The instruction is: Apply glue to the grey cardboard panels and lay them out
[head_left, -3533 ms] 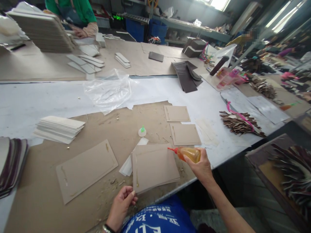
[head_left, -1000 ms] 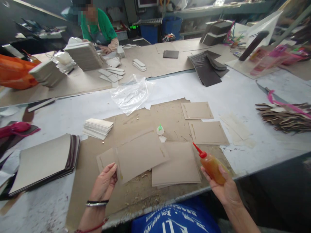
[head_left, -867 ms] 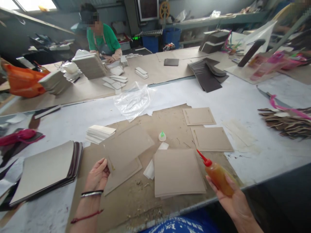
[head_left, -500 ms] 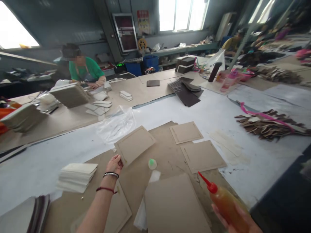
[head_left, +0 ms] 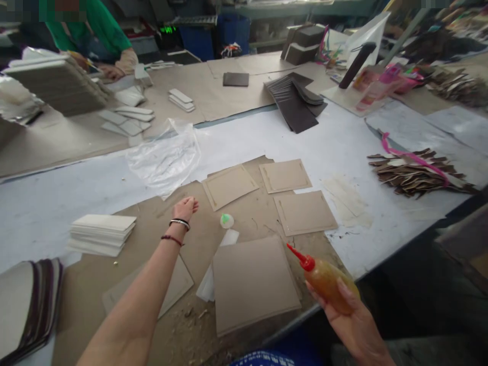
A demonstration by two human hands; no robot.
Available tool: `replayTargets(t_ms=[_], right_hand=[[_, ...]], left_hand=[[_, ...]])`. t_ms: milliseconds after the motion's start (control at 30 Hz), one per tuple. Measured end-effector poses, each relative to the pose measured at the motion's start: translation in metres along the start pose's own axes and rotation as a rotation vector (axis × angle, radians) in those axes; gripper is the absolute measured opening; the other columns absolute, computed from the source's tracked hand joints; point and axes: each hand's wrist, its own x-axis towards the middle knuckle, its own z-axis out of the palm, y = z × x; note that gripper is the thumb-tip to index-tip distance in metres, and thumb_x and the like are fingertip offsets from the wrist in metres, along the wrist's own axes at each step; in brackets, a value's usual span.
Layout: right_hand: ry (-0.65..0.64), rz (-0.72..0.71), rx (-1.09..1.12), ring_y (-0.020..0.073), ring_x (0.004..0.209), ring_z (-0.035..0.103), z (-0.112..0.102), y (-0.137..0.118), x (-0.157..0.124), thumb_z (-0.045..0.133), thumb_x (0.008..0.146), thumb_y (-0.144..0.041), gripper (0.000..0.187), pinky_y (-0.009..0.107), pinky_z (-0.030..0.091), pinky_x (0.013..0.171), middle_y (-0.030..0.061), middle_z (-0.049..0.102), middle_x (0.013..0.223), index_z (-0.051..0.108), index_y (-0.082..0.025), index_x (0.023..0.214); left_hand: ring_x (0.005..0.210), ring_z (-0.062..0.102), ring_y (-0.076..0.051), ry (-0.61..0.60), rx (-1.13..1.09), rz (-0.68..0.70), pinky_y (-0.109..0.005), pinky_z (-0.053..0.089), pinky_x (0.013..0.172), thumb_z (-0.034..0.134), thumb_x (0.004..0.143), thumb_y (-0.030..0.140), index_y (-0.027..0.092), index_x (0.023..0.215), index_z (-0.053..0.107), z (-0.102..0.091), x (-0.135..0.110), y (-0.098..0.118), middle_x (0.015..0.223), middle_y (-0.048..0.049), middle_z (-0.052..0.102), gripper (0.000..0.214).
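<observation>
My left hand [head_left: 185,208] is stretched out over the brown paper, fingers loose and holding nothing, just left of a grey card sheet [head_left: 229,185] lying flat. My right hand [head_left: 354,325] grips an amber glue bottle [head_left: 327,282] with a red nozzle pointing up-left, near the table's front edge. A stack of grey card sheets [head_left: 253,282] lies in front of me. Two more glued sheets [head_left: 285,175] [head_left: 305,212] lie to the right. A small green-tipped cap [head_left: 226,220] stands between them and my left hand.
A white card stack [head_left: 102,234] and dark-edged boards [head_left: 26,300] sit at left. A clear plastic bag [head_left: 165,155], dark sheets [head_left: 295,99] and brown strips with a pink cord [head_left: 414,170] lie farther off. A person in green [head_left: 97,30] works at the far side.
My left hand carried a grey sheet from the front stack forward, laid it beside the other two sheets and let go. My right hand kept holding the glue bottle.
</observation>
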Motion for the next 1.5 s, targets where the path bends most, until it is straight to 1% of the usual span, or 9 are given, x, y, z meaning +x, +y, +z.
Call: replayTargets(t_ms=[100,200,333,467,600,767,933,1300,1500], right_hand=[[-0.066,-0.049,-0.14,0.0196,0.09,0.063,0.008,0.007,-0.005,0.073,0.063,-0.031,0.033,0.032,0.052,0.08,0.0022,0.068,0.097,0.063,-0.022,0.093],[-0.136,-0.109,-0.275,0.0183,0.09,0.061,0.014,0.016,-0.01,0.073,0.063,-0.032,0.036,0.03,0.051,0.079,0.0008,0.067,0.095,0.059,-0.024,0.094],[-0.163,-0.241,-0.515,0.0181,0.081,0.06,0.024,0.031,-0.019,0.076,0.06,-0.036,0.045,0.031,0.05,0.073,-0.0016,0.065,0.087,0.051,-0.026,0.096],[-0.187,-0.374,-0.762,0.0171,0.073,0.058,0.036,0.046,-0.03,0.077,0.057,-0.039,0.052,0.03,0.049,0.066,-0.0027,0.062,0.079,0.047,-0.024,0.098],[-0.241,-0.351,-0.734,0.0174,0.076,0.059,0.041,0.055,-0.037,0.076,0.059,-0.038,0.051,0.03,0.049,0.068,-0.0021,0.063,0.081,0.046,-0.024,0.098],[-0.235,-0.262,-0.528,0.0199,0.086,0.06,0.036,0.053,-0.041,0.075,0.06,-0.034,0.046,0.035,0.05,0.078,-0.001,0.065,0.09,0.047,-0.024,0.096],[-0.229,-0.203,-0.401,0.0228,0.093,0.061,0.031,0.046,-0.045,0.075,0.061,-0.03,0.041,0.037,0.05,0.081,0.0019,0.066,0.097,0.053,-0.023,0.095],[-0.175,-0.181,-0.322,0.02,0.087,0.063,0.013,0.042,-0.039,0.075,0.06,-0.029,0.04,0.028,0.053,0.071,0.0029,0.067,0.096,0.061,-0.021,0.096],[-0.166,-0.169,-0.274,0.0183,0.084,0.063,0.01,0.038,-0.038,0.076,0.059,-0.027,0.038,0.027,0.054,0.07,0.0015,0.068,0.092,0.062,-0.021,0.094]], left_hand=[[0.062,0.055,-0.011,0.035,0.07,-0.072,-0.031,0.045,0.069,0.054,0.079,0.026,0.01,0.082,0.055,-0.037,-0.054,-0.005,0.066,0.0007,0.058,0.017],[0.061,0.057,-0.015,0.004,0.109,-0.117,-0.03,0.045,0.063,0.059,0.071,0.028,0.014,0.077,0.057,-0.06,-0.128,-0.021,0.062,-0.0006,0.061,0.015],[0.058,0.058,-0.019,-0.125,0.1,-0.194,-0.031,0.045,0.058,0.066,0.059,0.035,0.018,0.072,0.059,-0.057,-0.222,-0.049,0.06,-0.0017,0.063,0.023],[0.062,0.056,-0.017,-0.175,0.008,-0.236,-0.03,0.044,0.061,0.067,0.057,0.038,0.018,0.081,0.058,-0.04,-0.274,-0.071,0.066,-0.001,0.061,0.032],[0.06,0.053,-0.016,-0.158,-0.052,-0.227,-0.029,0.043,0.059,0.064,0.061,0.035,0.019,0.087,0.055,-0.033,-0.285,-0.085,0.063,0.0013,0.056,0.032],[0.059,0.052,-0.016,-0.15,-0.049,-0.229,-0.029,0.042,0.06,0.062,0.059,0.029,0.018,0.081,0.056,-0.034,-0.278,-0.096,0.061,0.0018,0.055,0.025],[0.063,0.055,-0.017,-0.201,-0.096,-0.229,-0.03,0.043,0.062,0.061,0.062,0.034,0.016,0.081,0.055,-0.029,-0.27,-0.104,0.067,-0.0017,0.061,0.026],[0.069,0.055,-0.021,-0.091,0.359,-0.062,-0.036,0.042,0.069,0.054,0.067,0.034,0.016,0.077,0.061,-0.022,-0.274,-0.088,0.072,-0.0064,0.062,0.022],[0.06,0.051,-0.018,-0.092,0.481,-0.072,-0.031,0.038,0.061,0.055,0.065,0.028,0.019,0.062,0.054,-0.022,-0.274,-0.073,0.058,-0.0006,0.054,0.01]])
